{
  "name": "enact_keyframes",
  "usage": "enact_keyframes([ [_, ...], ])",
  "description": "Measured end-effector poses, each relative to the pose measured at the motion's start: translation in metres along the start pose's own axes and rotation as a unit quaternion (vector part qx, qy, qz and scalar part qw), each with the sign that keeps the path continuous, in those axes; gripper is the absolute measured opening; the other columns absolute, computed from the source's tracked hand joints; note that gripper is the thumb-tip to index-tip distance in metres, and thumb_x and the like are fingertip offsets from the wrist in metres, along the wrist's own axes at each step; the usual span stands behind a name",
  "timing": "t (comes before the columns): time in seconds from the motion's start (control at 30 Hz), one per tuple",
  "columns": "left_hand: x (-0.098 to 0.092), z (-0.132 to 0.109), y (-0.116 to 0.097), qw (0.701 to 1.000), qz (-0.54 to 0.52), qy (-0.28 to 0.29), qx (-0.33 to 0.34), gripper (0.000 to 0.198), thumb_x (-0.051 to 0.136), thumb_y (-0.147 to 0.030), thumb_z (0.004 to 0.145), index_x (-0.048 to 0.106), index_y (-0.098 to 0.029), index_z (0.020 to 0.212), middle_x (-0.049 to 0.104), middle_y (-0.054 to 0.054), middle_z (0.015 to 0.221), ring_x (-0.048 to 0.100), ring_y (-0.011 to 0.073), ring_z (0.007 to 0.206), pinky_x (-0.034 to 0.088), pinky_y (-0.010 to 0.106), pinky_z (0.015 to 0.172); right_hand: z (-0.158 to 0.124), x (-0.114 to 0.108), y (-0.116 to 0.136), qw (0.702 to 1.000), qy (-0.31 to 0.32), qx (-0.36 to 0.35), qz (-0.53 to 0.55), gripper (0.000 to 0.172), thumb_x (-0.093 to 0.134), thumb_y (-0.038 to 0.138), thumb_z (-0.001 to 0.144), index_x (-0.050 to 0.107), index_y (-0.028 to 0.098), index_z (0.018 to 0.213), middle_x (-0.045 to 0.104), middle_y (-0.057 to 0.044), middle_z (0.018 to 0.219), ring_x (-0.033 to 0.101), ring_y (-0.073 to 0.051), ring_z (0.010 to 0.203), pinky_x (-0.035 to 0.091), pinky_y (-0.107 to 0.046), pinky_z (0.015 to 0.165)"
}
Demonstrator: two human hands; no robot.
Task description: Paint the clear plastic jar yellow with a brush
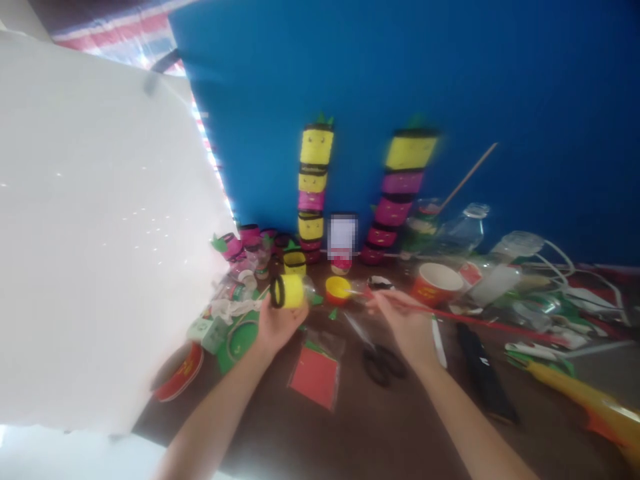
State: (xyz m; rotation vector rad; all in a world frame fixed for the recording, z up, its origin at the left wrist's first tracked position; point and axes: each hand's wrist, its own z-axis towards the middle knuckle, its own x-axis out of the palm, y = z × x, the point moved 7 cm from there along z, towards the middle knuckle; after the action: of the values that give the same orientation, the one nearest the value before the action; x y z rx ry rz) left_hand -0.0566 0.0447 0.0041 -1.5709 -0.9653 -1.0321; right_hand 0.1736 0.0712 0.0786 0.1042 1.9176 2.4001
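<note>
My left hand (pixel 275 328) is closed around a small yellow cylinder (pixel 290 291) with a black rim, tipped on its side; it looks like a cut plastic bottle piece. Pinched in my right hand (pixel 404 328) is a long red-handled paintbrush (pixel 475 318), its tip at a small red cup (pixel 338 291) of yellow paint. Blur hides whether the tip touches the paint. Just behind the held cylinder stands another yellow cup with a black rim (pixel 295 262). Scissors (pixel 383 363) with black handles lie below my right hand, left of its wrist.
Two tall stacks of yellow and magenta pots, a left stack (pixel 313 193) and a right stack (pixel 397 193), rise before a blue wall (pixel 250 133). Plastic bottles (pixel 463 230) and a red paper bowl (pixel 435 285) crowd the right. A red paper packet (pixel 315 377) lies in front.
</note>
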Motion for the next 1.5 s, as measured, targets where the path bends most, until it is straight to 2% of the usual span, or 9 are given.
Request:
enact_keyframes([
  [0.13,-0.005,0.004,0.003,0.999,0.026,0.044,0.006,0.053,0.057,-0.045,0.074,0.055,-0.012,0.116,0.064,0.012,0.112,0.057,0.024,0.108,0.039,0.037,0.097,-0.005,-0.003,0.004,0.985,-0.046,0.02,0.166,0.027,0.074,0.042,0.063,0.065,0.018,0.07,0.067,-0.002,0.057,0.063,-0.014,0.05,0.053,-0.026,0.05],
  [0.3,-0.008,0.007,0.007,0.992,0.093,0.091,0.002,0.061,0.062,-0.045,0.069,0.055,-0.011,0.119,0.062,0.013,0.117,0.051,0.0279,0.117,0.029,0.042,0.105,-0.008,0.018,0.005,0.965,0.0,0.088,0.246,0.029,0.08,0.041,0.056,0.067,0.018,0.068,0.067,-0.002,0.055,0.063,-0.013,0.049,0.054,-0.022,0.05],
  [0.47,-0.003,0.006,0.009,0.981,0.147,0.124,-0.003,0.07,0.064,-0.047,0.066,0.049,-0.013,0.126,0.052,0.015,0.132,0.037,0.0326,0.13,0.024,0.048,0.108,-0.004,0.029,0.003,0.962,-0.002,0.108,0.249,0.032,0.082,0.041,0.051,0.066,0.016,0.062,0.065,-0.002,0.051,0.062,-0.012,0.045,0.054,-0.02,0.047],
  [0.63,-0.006,0.007,0.009,0.982,0.156,0.108,-0.007,0.073,0.067,-0.045,0.064,0.046,-0.016,0.128,0.05,0.012,0.134,0.03,0.0307,0.134,0.023,0.045,0.109,-0.004,0.031,-0.001,0.967,-0.001,0.098,0.235,0.031,0.081,0.043,0.053,0.065,0.017,0.062,0.066,-0.002,0.052,0.063,-0.013,0.048,0.054,-0.021,0.047],
  [0.83,-0.008,0.006,0.009,0.983,0.146,0.11,-0.014,0.075,0.071,-0.046,0.06,0.05,-0.014,0.124,0.057,0.013,0.126,0.037,0.031,0.13,0.026,0.045,0.108,-0.001,0.019,-0.008,0.983,-0.023,0.069,0.166,0.029,0.077,0.044,0.059,0.065,0.019,0.066,0.065,-0.002,0.053,0.064,-0.015,0.049,0.057,-0.025,0.051],
  [0.97,-0.011,0.007,0.008,0.985,0.149,0.089,-0.01,0.071,0.071,-0.043,0.061,0.051,-0.016,0.123,0.058,0.013,0.124,0.041,0.0315,0.127,0.027,0.046,0.107,0.002,0.012,-0.001,0.984,-0.045,0.049,0.164,0.028,0.077,0.043,0.06,0.064,0.019,0.065,0.065,-0.001,0.054,0.062,-0.014,0.046,0.055,-0.024,0.048],
  [1.17,-0.013,0.007,0.01,0.983,0.161,0.08,-0.026,0.073,0.072,-0.043,0.058,0.05,-0.016,0.122,0.056,0.016,0.125,0.042,0.0356,0.126,0.028,0.051,0.105,-0.001,0.019,0.001,0.989,0.001,0.046,0.143,0.027,0.073,0.047,0.065,0.064,0.021,0.065,0.065,-0.002,0.053,0.063,-0.016,0.047,0.056,-0.029,0.049],
  [1.3,-0.013,0.007,0.01,0.982,0.165,0.089,-0.024,0.073,0.073,-0.043,0.057,0.051,-0.016,0.121,0.056,0.016,0.125,0.043,0.0364,0.125,0.029,0.052,0.104,0.0,0.012,0.0,0.995,-0.021,0.023,0.091,0.023,0.071,0.044,0.068,0.065,0.021,0.068,0.066,-0.003,0.055,0.063,-0.017,0.048,0.056,-0.031,0.051],
  [1.5,-0.015,0.006,0.01,0.983,0.161,0.089,-0.024,0.071,0.072,-0.043,0.059,0.051,-0.017,0.122,0.057,0.015,0.124,0.045,0.0362,0.123,0.03,0.053,0.103,-0.003,0.013,0.009,0.992,-0.016,0.027,0.124,0.027,0.072,0.046,0.065,0.064,0.02,0.064,0.064,-0.001,0.052,0.059,-0.015,0.045,0.054,-0.03,0.05],
])
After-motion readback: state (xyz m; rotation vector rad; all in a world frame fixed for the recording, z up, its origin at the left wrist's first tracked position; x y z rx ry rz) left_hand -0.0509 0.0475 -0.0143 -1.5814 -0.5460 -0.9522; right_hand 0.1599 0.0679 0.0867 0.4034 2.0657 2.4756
